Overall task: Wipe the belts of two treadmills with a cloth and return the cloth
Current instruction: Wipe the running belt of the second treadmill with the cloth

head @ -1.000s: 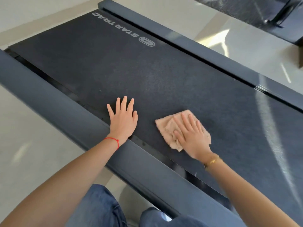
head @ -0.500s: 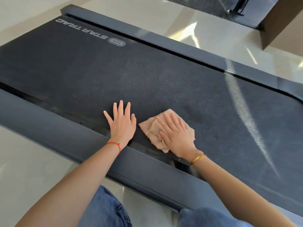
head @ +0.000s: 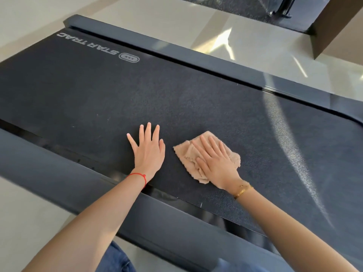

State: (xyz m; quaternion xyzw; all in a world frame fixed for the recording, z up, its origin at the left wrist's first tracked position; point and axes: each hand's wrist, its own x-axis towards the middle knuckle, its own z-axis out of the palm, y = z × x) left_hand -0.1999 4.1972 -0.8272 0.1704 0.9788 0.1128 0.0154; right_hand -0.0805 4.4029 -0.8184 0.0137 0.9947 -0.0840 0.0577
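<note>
While the right hand [head: 217, 163] is pressing flat, fingers straight, on the crumpled cloth [head: 204, 156] near the belt's [head: 196, 107] near edge, the left hand [head: 148, 152] is resting flat and released just beside it. Belt is running long left-right, with bare room lying toward the far side rail [head: 216, 64].

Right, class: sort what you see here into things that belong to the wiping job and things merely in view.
Job:
- cloth, pressed flat under the right hand
- treadmill belt
- left hand, flat on the belt

Merely in view:
- brown box
- dark equipment beyond
- red wrist string
- gold bracelet
</note>
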